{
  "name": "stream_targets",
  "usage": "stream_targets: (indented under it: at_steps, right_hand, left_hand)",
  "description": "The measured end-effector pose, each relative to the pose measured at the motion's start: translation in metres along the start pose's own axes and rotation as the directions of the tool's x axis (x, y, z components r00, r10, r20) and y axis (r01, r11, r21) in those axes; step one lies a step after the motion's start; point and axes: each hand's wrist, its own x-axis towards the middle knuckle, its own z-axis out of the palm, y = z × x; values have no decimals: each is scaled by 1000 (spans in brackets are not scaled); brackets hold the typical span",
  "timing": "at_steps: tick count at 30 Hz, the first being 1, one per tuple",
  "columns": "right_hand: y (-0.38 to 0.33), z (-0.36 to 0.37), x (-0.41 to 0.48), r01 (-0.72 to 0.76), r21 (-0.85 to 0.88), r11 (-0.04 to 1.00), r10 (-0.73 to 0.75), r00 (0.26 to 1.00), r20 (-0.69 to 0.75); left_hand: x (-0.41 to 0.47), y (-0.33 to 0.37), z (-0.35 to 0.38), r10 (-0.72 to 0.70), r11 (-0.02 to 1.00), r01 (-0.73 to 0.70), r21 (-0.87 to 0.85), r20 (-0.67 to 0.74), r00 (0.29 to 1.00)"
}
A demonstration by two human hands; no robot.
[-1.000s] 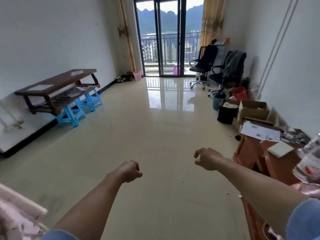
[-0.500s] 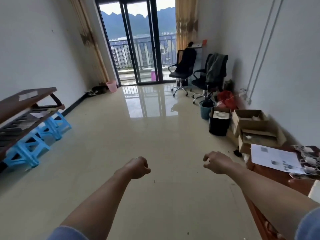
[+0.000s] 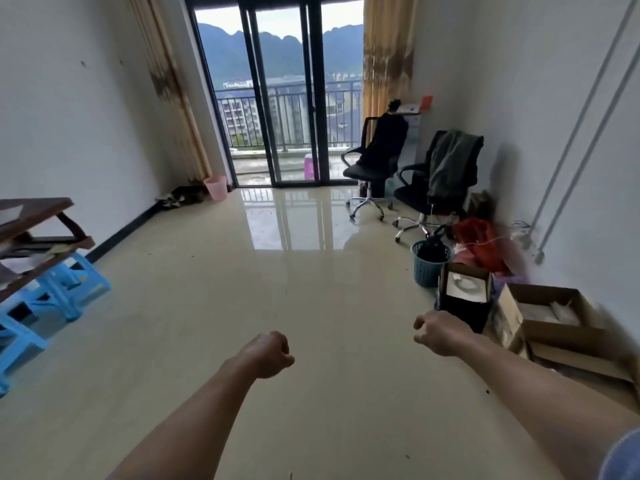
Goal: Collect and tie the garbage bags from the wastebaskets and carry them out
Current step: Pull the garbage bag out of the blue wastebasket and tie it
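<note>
Wastebaskets stand well apart: a blue wastebasket [image 3: 430,271] at one o'clock holds a black garbage bag [image 3: 433,252], and a pink wastebasket [image 3: 216,188] sits at eleven o'clock, its contents too distant to tell. Left hand [image 3: 268,355] and right hand [image 3: 438,334] hover with fingers curled, holding nothing, well short of both.

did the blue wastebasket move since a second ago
No. The blue wastebasket still sits just behind the black box; only the camera came nearer.

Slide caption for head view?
Empty-fisted left hand and right hand extended; blue mesh plastic wastebasket with black bag right, pink mesh plastic wastebasket far left.
</note>
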Motion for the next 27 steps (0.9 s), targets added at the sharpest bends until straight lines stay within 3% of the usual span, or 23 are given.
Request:
stream_targets:
  at_steps: [5, 15, 21, 27]
  right_hand:
    - [-9, -25, 143, -5, -5, 1000, 5, 1000, 8]
    - [37, -142, 382, -227, 177, 958, 247, 964, -95]
    - [90, -175, 511, -353, 191, 916, 368, 929, -47]
    - [153, -190, 675, -432, 257, 864, 427, 901, 79]
  left_hand:
    - [157, 36, -45, 54, 998, -54, -21, 12, 998]
    - [449, 177, -168, 263, 960, -266, 91, 35, 964]
    - [597, 272, -169, 355, 930, -363, 47, 128, 926]
    - [751, 353, -163, 286, 942, -322, 93, 278, 917]
